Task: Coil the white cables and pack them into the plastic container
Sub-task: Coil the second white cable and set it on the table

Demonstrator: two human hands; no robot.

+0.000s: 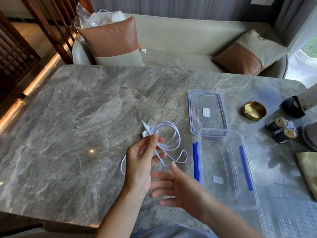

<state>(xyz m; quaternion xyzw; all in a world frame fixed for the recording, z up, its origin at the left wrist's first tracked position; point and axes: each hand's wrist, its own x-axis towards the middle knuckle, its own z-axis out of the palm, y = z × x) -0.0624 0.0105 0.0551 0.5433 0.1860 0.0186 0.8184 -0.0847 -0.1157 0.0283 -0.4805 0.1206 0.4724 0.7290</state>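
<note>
My left hand pinches a white cable near its plug end, which sticks up past my fingertips. Part of the cable forms loose loops above the table, and a loose strand trails down around my hand. My right hand hovers just below and to the right, fingers spread and holding nothing. The clear plastic container with blue clips sits open to the right of both hands. Its clear lid lies flat just behind it.
On the grey marble table, a brass bowl, two small dark jars and a folded cloth sit at the right edge. Beyond it, a sofa holds cushions and a plastic bag with more white cables.
</note>
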